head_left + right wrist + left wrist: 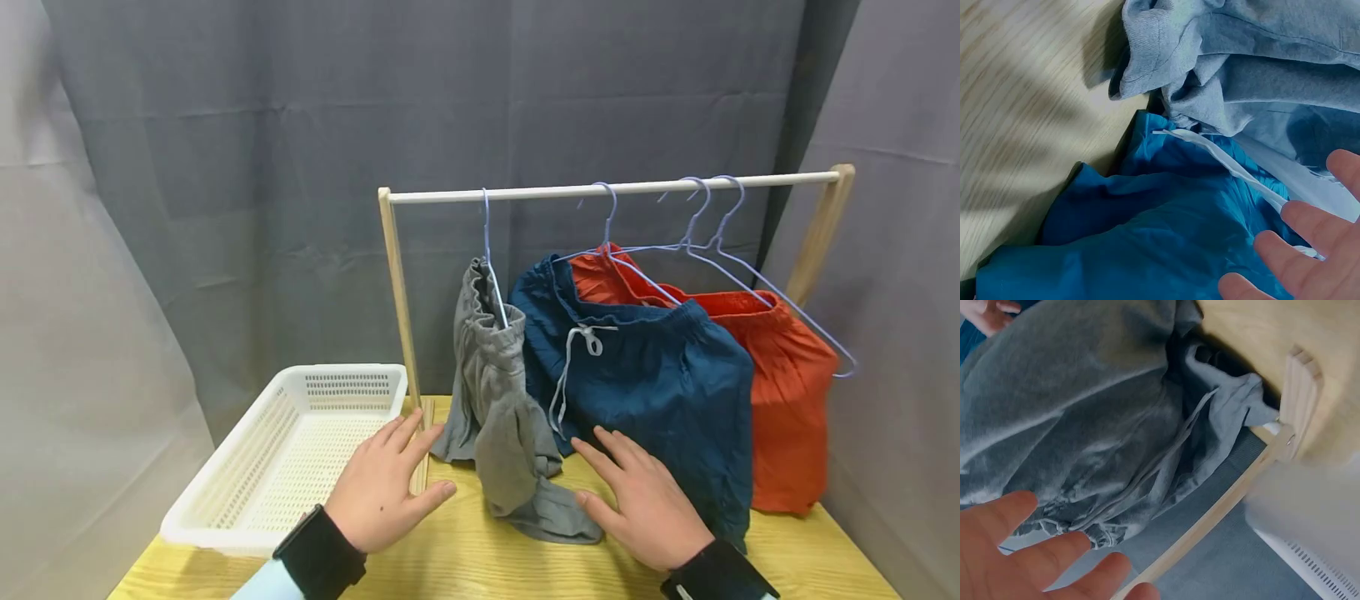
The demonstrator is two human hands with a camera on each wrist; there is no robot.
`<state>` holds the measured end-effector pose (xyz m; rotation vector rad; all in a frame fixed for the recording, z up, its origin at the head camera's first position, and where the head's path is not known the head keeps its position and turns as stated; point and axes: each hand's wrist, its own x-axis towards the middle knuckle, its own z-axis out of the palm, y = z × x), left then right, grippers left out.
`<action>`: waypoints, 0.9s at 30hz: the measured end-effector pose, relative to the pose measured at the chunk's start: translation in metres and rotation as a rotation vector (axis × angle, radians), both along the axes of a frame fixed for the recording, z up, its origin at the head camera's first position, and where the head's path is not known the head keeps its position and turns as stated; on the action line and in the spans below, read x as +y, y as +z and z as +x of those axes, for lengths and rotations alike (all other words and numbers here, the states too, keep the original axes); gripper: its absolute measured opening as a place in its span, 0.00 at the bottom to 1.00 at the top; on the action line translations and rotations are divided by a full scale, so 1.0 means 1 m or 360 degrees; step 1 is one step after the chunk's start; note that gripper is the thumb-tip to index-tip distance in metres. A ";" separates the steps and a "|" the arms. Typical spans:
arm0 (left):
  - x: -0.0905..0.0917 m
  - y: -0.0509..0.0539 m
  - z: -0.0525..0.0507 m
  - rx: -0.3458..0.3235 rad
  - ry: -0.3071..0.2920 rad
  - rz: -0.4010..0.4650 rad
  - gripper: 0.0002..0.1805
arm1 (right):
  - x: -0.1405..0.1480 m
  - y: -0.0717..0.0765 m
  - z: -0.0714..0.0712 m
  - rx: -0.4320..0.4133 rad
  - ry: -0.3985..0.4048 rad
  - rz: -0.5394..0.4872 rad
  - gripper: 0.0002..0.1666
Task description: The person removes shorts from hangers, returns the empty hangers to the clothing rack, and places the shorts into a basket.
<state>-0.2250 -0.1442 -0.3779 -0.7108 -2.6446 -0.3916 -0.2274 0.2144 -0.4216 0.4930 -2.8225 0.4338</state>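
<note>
While both hands are held out above the desk [420,579], the gray drawstring pants [502,408] hang between them from the leftmost lavender hanger [487,229], turned nearly edge-on, with one lower leg draped onto the desk. The left hand [386,492] is spread, fingers apart and extended, between the white slotted plastic basket [217,457] and the pants. The right hand [645,504] is likewise spread, palm down, before the lower part of the blue shorts [652,383], its thumb near the hem of the pants; whether it touches either garment I cannot tell. A loose drawstring [1172,449] runs across the pants in the left wrist view. The blue shorts hang on the next hanger along, their white drawstring [564,379] tied in a bow at the waist, and partly cover the orange-red shorts [787,400] behind. Two more hooks sit closer together on the white rail [540,194] of the wooden rack [399,292], and the rightmost hanger's end sticks out past the orange-red shorts. Each wrist wears a black band [322,550]. Gray curtains [300,208] stand behind.
</note>
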 end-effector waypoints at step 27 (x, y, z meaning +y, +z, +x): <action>-0.015 0.062 -0.073 -0.0249 0.0114 0.0219 0.43 | 0.005 -0.012 0.004 -0.0045 0.0021 -0.0003 0.37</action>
